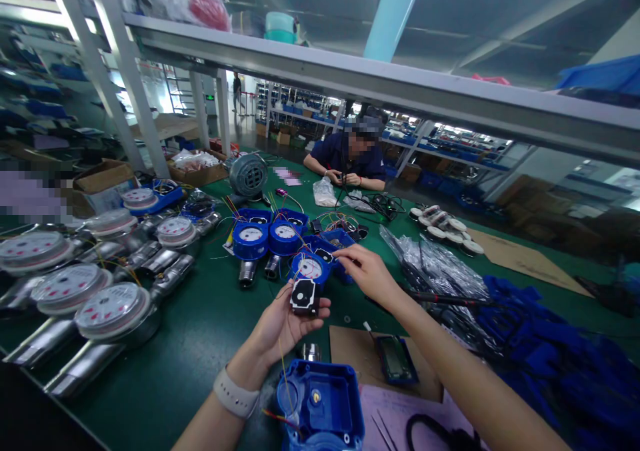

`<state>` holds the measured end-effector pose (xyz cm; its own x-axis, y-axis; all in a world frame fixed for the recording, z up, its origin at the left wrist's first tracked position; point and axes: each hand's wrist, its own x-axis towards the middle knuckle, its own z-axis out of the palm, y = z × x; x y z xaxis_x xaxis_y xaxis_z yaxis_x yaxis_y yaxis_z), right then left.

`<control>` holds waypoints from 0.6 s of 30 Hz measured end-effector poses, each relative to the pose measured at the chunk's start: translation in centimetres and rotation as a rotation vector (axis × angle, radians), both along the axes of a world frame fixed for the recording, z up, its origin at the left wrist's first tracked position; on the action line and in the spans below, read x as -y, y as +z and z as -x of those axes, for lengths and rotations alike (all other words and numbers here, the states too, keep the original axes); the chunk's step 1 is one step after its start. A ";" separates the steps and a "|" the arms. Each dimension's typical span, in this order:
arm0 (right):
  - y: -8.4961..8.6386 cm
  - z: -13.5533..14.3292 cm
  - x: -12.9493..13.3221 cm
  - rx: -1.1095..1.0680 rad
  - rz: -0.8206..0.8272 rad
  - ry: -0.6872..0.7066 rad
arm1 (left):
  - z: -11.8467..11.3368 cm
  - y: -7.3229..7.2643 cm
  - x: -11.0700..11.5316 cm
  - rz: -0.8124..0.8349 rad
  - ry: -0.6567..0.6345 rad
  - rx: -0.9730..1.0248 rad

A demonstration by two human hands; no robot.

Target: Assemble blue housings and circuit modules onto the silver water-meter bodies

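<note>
My left hand (pixel 280 321), with a pale watch strap at its wrist, holds a small black module (pixel 303 293) with white corners and thin wires. My right hand (pixel 367 271) is pinched at the edge of a blue-cased water meter (pixel 307 269); something tiny and pale shows at its fingertips, too small to name. Two more blue-cased meters (pixel 251 233) stand just beyond, with loose coloured wires over them. Below my hands lies an open blue housing (pixel 325 404) with a brass fitting inside and red and yellow wires at its left side.
Bare metal meters with round dials (pixel 113 311) crowd the left. A display module (pixel 397 359) lies on cardboard at right, near tweezers (pixel 384 431). Clear plastic bags (pixel 440 264) and blue parts (pixel 530 331) fill the right. A co-worker (pixel 350 154) sits opposite; a shelf beam (pixel 350 61) crosses overhead.
</note>
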<state>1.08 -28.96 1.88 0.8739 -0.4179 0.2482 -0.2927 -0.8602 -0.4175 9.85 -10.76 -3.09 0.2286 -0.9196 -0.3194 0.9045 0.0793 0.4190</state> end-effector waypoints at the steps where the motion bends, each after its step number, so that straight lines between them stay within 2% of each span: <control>1: 0.4 0.3 -1.2 0.028 -0.032 0.084 | 0.0 0.0 0.0 -0.006 0.003 0.012; 4: 0.9 0.9 -3.7 0.147 -0.163 0.254 | 0.1 0.0 0.0 -0.011 0.004 0.040; 7: 0.8 1.1 -4.8 0.221 -0.262 0.234 | 0.2 0.0 0.0 -0.017 -0.009 0.054; 13: 0.6 0.8 -4.7 0.180 -0.173 0.275 | 0.3 -0.3 0.0 0.002 0.012 0.080; 18: -0.2 0.4 -4.8 0.232 -0.183 0.277 | 0.2 -0.4 0.1 -0.047 0.022 0.104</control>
<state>0.66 -24.12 1.64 0.8891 -0.2299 0.3958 0.0601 -0.7986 -0.5989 9.61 -10.90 -3.50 0.2823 -0.8987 -0.3357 0.8544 0.0765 0.5139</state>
